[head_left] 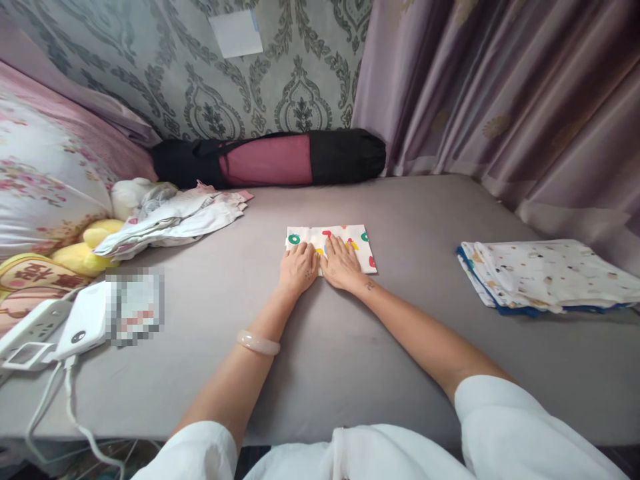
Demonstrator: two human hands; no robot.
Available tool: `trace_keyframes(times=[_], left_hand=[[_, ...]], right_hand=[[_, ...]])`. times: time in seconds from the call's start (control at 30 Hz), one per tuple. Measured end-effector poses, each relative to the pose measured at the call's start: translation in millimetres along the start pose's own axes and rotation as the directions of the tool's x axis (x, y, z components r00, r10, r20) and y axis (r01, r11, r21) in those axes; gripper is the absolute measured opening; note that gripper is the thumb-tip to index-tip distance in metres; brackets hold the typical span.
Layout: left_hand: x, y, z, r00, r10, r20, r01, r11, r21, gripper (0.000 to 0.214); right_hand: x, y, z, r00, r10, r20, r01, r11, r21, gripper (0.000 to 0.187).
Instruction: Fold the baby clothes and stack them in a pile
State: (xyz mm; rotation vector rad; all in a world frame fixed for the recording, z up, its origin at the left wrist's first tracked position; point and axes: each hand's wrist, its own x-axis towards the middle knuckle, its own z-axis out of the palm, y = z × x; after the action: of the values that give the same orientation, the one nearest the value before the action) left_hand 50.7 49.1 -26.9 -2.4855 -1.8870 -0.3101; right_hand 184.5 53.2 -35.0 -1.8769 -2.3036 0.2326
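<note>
A white cloth (pixel 313 235) with colourful printed shapes lies folded into a flat rectangle in the middle of the grey-covered surface. My left hand (pixel 299 268) rests palm down on its left half, fingers stretched out over the fabric. Beside it, my right hand (pixel 342 263) presses flat on the middle of the cloth, fingers pointing away from me and slightly spread. The two hands almost meet at the thumbs. Parts of the print are hidden under them. Neither hand grips anything.
Folded patterned cloths (pixel 545 273) are stacked at the right. On the left lie loose light garments (pixel 187 217), yellow plush items (pixel 83 250), a white power bank (pixel 87 320) with cables and a power strip (pixel 37 327). A long black-and-maroon bag (pixel 270 160) lines the back wall.
</note>
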Motion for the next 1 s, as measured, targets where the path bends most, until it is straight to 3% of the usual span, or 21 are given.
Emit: trace_keyframes(times=[0.2,0.4,0.53,0.73,1.0], left_hand=[[29.3,-9.5,-4.7,0.999,0.015,0.037,-0.017,0.999,0.047,0.031],[61.6,-23.3,-17.7,0.99,-0.063,0.127,0.07,0.996,-0.047,0.034],[79.3,-36.5,-21.6,0.99,-0.086,0.108,0.087,0.996,-0.008,0.034],[103.2,-53.8,-19.7,0.958,-0.135,0.252,0.146,0.989,-0.024,0.026],[110.2,-53.5,-23.8,0.941,-0.147,0.305,0.188,0.976,-0.109,0.021]], right_hand=[[15.3,17.7,-23.8,0.996,-0.085,-0.022,0.085,0.996,0.011,0.044],[41.8,47.4,-38.9,0.995,0.025,-0.1,-0.034,0.995,-0.09,0.04],[56.3,65.6,-38.0,0.998,0.049,-0.03,-0.052,0.992,-0.117,0.039],[74.2,80.2,-38.7,0.996,0.073,0.056,-0.069,0.995,-0.074,0.038],[85.3,87.6,-44.0,0.988,0.076,0.133,-0.077,0.997,-0.001,0.032]])
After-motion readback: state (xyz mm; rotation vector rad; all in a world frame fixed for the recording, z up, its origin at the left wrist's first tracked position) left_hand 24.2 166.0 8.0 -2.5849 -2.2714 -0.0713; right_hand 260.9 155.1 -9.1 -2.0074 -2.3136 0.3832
